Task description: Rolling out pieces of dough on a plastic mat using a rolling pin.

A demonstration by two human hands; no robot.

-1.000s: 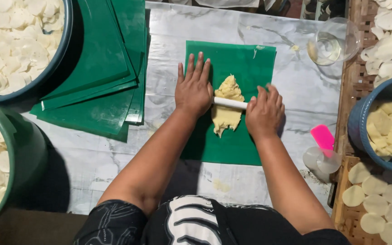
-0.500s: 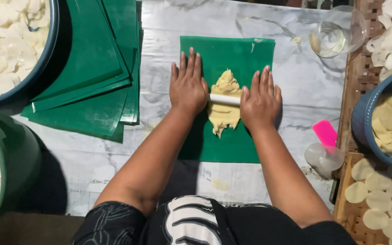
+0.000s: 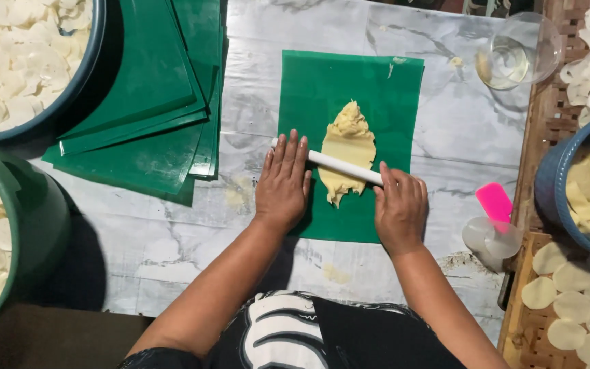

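Grip: left hand (image 3: 283, 181) and right hand (image 3: 399, 208) lie flat, fingers apart, on the white roller (image 3: 345, 167). Dough (image 3: 347, 154) appears soft, sticky; press roller ends.

Food-making workspace — dough (image 3: 347, 147), rolling pin (image 3: 341, 167), basins of cut rounds (image 3: 8, 61).

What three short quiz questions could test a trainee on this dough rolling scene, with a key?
1. True or false: the white rolling pin lies across the yellow dough.
2. What colour is the sheet under it?
3. Which hand is nearer the pink scraper: A left, B right?

Key:
1. True; the left hand and right hand press flat on its ends.
2. Green.
3. B.
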